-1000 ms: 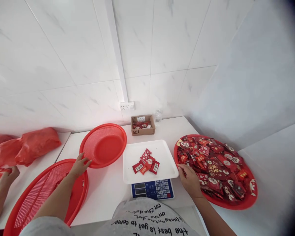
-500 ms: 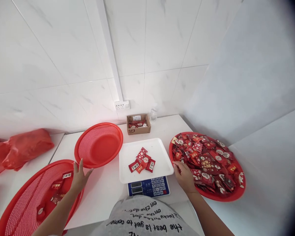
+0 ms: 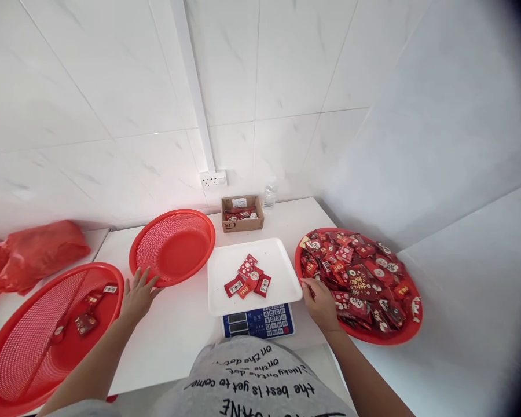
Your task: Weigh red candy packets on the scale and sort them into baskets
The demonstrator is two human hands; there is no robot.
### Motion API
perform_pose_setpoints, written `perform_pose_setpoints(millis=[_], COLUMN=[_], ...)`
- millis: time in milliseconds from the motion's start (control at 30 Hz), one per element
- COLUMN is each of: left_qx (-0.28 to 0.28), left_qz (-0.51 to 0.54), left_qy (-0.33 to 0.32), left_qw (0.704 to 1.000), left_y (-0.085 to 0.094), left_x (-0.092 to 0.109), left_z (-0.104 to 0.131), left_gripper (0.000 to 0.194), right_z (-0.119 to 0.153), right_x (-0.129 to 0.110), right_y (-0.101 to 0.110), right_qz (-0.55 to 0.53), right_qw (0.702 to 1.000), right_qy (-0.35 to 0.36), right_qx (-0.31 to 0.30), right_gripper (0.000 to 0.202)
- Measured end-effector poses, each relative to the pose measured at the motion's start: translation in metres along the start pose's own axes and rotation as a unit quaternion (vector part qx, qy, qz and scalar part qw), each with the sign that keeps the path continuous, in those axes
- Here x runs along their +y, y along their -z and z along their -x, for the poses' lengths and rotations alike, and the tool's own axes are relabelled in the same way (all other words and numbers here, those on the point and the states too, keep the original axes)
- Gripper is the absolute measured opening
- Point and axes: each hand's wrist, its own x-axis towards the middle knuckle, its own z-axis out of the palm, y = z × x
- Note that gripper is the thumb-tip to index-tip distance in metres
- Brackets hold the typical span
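Observation:
My left hand [image 3: 136,296] is open, fingers spread, at the front rim of a red plastic basket [image 3: 173,279] that has nothing in it. Beside that wrist stands a larger red basket [image 3: 13,370] holding a few small red packets [image 3: 85,321]. My right hand [image 3: 319,304] has its fingers curled together at the right corner of a white tray [image 3: 219,304]. Whether they pinch something there is hidden. Several red snack packets [image 3: 252,279] lie in a small heap on the tray, which sits on a blue scale [image 3: 258,322].
A red basket [image 3: 410,336] heaped with packets stands right of the tray. Behind the tray are a small cardboard box [image 3: 245,226] of packets and a clear plastic bottle [image 3: 269,197]. Red plastic bags [image 3: 47,252] lie far left. A tiled wall [image 3: 156,104] closes the back.
The larger left basket has shifted left and away from me, and my left hand now has its fingers spread wider. My right hand stays by the tray corner. The view has tilted slightly.

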Motion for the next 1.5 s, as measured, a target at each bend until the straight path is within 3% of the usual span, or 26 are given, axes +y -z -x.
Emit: perform_pose_setpoints(millis=[133,233,300,367,500,567,667,767,900,1000,1067,1167,1300,1500], left_qx=[-0.001,0.013,0.047,0.059,-0.009,-0.014,-0.027,-0.062,-0.06,-0.025,0.007,0.033,0.035,0.023], left_qz=[0.014,0.027,0.052,0.097,0.188,0.191,0.184,0.198,0.202,0.206,0.217,0.236,0.247,0.241], left_qy=[0.053,0.026,-0.048,-0.145,-0.309,-0.306,-0.291,-0.288,-0.233,-0.144,-0.041,0.056,0.095,0.108], left_qw=[0.999,0.999,0.996,0.983,0.932,0.933,0.938,0.935,0.949,0.968,0.975,0.969,0.964,0.964], left_y=[0.005,0.012,0.017,0.02,0.02,0.019,0.019,0.02,0.03,0.048,0.063,0.079,0.086,0.083], left_x=[0.008,0.027,0.057,0.101,0.192,0.223,0.246,0.248,0.232,0.205,0.181,0.148,0.125,0.115], left_z=[-0.014,-0.019,-0.017,-0.009,0.008,0.011,0.009,0.003,-0.009,-0.029,-0.045,-0.068,-0.085,-0.094], left_gripper=[0.044,0.052,0.06,0.059,0.063,0.063,0.044,0.028,0.029,0.035,0.038,0.044,0.048,0.046], right_z=[0.001,0.001,0.001,0.0,-0.001,-0.002,-0.002,-0.002,-0.002,-0.002,-0.002,-0.002,-0.002,-0.002], right_x=[0.001,0.002,0.001,0.0,-0.001,-0.001,-0.003,-0.004,-0.003,-0.001,0.001,0.002,0.002,0.001], right_y=[0.0,-0.001,-0.001,-0.001,-0.001,-0.001,0.0,0.001,0.0,-0.002,-0.002,-0.003,-0.002,-0.002], right_qz=[0.0,0.004,0.005,0.005,0.008,0.009,0.009,0.007,0.004,0.005,0.008,0.012,0.009,0.0], right_qw=[1.0,1.0,1.0,1.0,1.0,1.0,1.0,1.0,1.0,1.0,1.0,1.0,1.0,1.0], right_qy=[0.002,-0.004,-0.005,-0.005,-0.008,-0.007,-0.01,-0.014,-0.01,-0.01,-0.007,-0.004,-0.005,-0.004], right_qx=[-0.003,-0.002,-0.004,-0.004,-0.004,-0.004,-0.006,-0.008,-0.005,0.0,-0.001,-0.004,-0.004,-0.006], right_gripper=[0.027,0.027,0.027,0.027,0.027,0.027,0.027,0.027,0.026,0.025,0.025,0.025,0.026,0.026])
